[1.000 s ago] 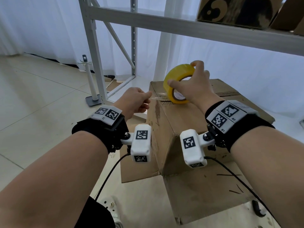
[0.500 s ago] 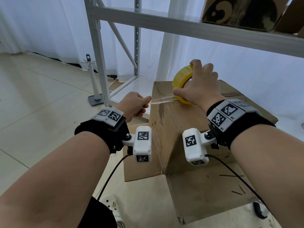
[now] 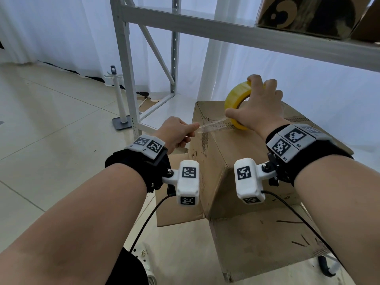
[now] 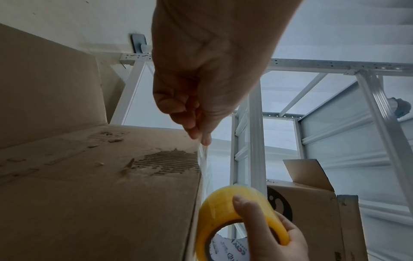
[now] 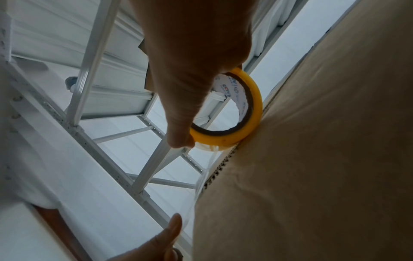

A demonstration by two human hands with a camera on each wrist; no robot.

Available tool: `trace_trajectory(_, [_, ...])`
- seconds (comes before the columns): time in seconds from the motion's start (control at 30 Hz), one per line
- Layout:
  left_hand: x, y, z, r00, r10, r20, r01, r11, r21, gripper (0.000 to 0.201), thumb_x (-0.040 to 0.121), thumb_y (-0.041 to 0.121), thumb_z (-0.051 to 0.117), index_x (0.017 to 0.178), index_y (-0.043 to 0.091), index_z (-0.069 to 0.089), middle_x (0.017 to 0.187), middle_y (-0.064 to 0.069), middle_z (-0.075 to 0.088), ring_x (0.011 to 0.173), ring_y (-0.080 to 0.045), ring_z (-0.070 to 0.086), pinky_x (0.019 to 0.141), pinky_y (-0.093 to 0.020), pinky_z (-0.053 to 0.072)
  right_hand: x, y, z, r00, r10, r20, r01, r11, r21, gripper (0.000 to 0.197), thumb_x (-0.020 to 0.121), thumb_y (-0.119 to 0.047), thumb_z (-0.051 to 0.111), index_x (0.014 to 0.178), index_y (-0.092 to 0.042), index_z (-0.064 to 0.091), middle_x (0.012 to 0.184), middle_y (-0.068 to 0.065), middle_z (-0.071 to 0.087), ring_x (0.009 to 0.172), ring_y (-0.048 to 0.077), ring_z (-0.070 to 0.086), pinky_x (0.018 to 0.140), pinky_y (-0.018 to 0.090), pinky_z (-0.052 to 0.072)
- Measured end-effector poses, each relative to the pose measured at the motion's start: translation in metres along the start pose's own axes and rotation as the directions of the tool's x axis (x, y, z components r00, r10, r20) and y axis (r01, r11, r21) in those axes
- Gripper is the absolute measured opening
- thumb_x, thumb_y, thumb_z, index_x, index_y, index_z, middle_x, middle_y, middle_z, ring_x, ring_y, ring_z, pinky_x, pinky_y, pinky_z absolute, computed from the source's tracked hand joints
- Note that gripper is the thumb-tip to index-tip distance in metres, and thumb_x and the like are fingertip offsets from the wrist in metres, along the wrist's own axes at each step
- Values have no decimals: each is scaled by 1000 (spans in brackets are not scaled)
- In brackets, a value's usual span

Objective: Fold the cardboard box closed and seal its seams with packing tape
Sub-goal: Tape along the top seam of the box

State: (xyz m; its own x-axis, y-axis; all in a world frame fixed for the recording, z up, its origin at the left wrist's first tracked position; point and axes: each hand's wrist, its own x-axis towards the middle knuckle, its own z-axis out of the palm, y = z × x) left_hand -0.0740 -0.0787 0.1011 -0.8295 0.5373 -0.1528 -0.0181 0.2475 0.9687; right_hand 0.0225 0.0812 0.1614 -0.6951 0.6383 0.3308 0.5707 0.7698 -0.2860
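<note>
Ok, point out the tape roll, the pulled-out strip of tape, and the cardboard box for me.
tape roll (image 3: pixel 236 97): head view, yellow outer band near the top.
strip of tape (image 3: pixel 213 125): head view, the clear stretch between the two hands.
cardboard box (image 3: pixel 232 153): head view, bare top panel.

shelf box cropped, tape roll label blurred
</note>
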Motion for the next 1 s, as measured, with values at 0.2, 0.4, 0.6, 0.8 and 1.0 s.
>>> trace_trajectory(0.2, [1,-3,4,999,-40,-1,40,999,-6,23,92,23,62,80,6,53,70,-4,59,52,-12,47,48,-23,39,1,0,1,1000,5,24,-5,1000,3,90,65,-52,74,137,-27,26,138,13,28,124,38,34,97,51,40])
trace_trajectory(0.4, [6,-9,18,998,-60,19,59,995,81,29,89,31,64,79,7,54,71,-3,61,51,-11,48,46,-21,40,1,1,1,999,14,37,-14,1000,0,91,65,-53,74,138,-27,26,138,13,28,125,38,34,97,53,41])
trace_trajectory(0.6, [13,-10,19,997,-68,42,59,981,183,36,89,40,62,83,4,58,79,-4,65,56,-12,51,52,-24,43,0,4,1,999,18,37,-18,1000,21,91,67,-52,74,139,-27,25,139,13,27,126,38,33,99,51,39])
trace_trajectory(0.8, [16,-7,13,999,-6,33,-11,862,507,54,83,49,64,106,4,46,88,-8,66,62,-14,58,42,-20,44,-1,5,1,999,19,32,-20,999,36,90,66,-51,74,138,-26,25,139,13,27,125,37,33,97,49,39])
trace_trajectory(1.0, [17,7,15,970,242,-9,-233,945,231,22,97,29,49,91,8,54,78,-6,60,69,-18,59,64,-28,53,0,5,1,999,9,39,-10,1000,22,90,67,-54,73,138,-26,24,138,14,27,126,38,33,99,50,38])
